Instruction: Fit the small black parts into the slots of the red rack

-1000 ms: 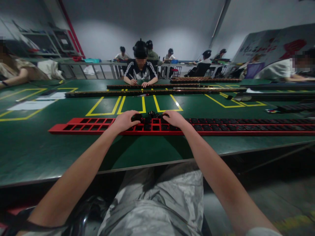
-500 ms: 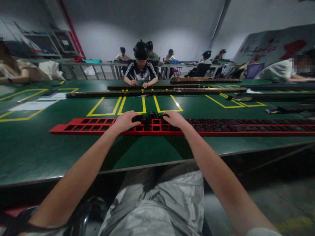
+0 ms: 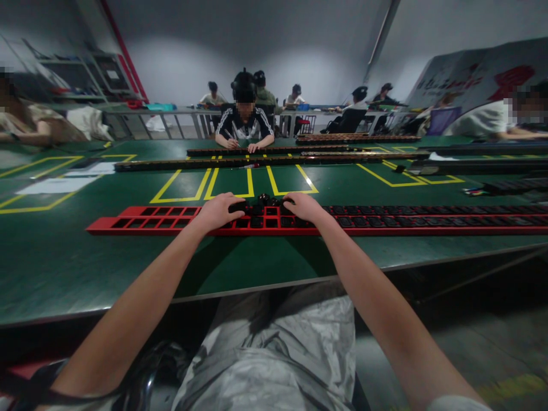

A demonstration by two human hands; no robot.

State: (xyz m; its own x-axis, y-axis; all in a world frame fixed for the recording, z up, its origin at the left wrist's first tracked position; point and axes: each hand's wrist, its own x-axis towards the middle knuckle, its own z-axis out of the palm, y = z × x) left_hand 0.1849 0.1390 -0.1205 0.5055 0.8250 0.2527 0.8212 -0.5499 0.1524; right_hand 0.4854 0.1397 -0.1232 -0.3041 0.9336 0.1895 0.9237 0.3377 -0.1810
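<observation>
A long red frame (image 3: 137, 231) with two rows of square openings lies across the green table before me. Small black square parts (image 3: 398, 221) fill its right-hand stretch, while openings at its left end are bare. My left hand (image 3: 220, 211) rests over the frame, thumb and fingers closed around a small black part (image 3: 238, 207). To its right, my right hand (image 3: 303, 206) has its fingers curled down onto another black part at the frame; the fingertips are partly hidden. Between my hands, a few loose black parts (image 3: 264, 198) sit at the far edge of the frame.
Long dark strips (image 3: 257, 161) lie across the table beyond the frame, over yellow tape outlines (image 3: 175, 188). White sheets (image 3: 64, 184) are at the left. A co-worker (image 3: 245, 123) sits opposite, holding a pen-like tool. Dark rails (image 3: 483, 168) lie at the right.
Almost nothing differs. Both hands stay in the same place over the red frame, with only a very slight shift of the fingers and the view.
</observation>
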